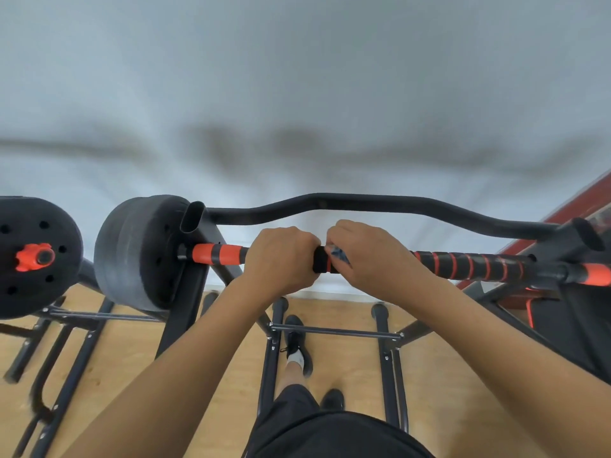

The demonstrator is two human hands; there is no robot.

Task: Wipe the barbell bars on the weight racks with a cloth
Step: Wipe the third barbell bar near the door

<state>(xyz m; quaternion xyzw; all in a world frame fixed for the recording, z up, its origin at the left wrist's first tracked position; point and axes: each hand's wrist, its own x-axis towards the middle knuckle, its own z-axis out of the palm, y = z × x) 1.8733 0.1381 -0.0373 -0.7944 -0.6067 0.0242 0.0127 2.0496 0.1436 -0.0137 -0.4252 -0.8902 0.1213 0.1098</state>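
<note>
- Two hands meet near the middle of the barbell bar (463, 264) in the head view. My left hand (281, 256) is curled tight over the bar, knuckles up, gripping the bar itself.
- My right hand (373, 256) sits just beside it, almost touching. Its fingers are wrapped over the bar with a blue-grey cloth (338, 254) bunched beneath them. Only a crumpled edge of the cloth shows at the thumb side, pressed against the black foam.
- The bar lies level across a black steel rack (180, 325). An orange sleeve shows left of my left hand, and black foam with orange spiral stripes runs right of my right hand.
- A thick black weight plate (139, 256) sits on the bar's left end, just outside the rack's upright. A second plate (33, 285) with an orange collar (34, 257) stands farther left, cut by the frame edge.
- A curved black bar (363, 200) spans the uprights behind the barbell.
- A pale grey-white wall (297, 77) fills the upper half, blurred, with faint dark smudges across it.
- The light wooden floor (139, 365) below carries the rack's black legs and cross-rails. My black shoe (305, 361) and white sock stand between the legs, and my black shorts (330, 434) show at the bottom edge.
</note>
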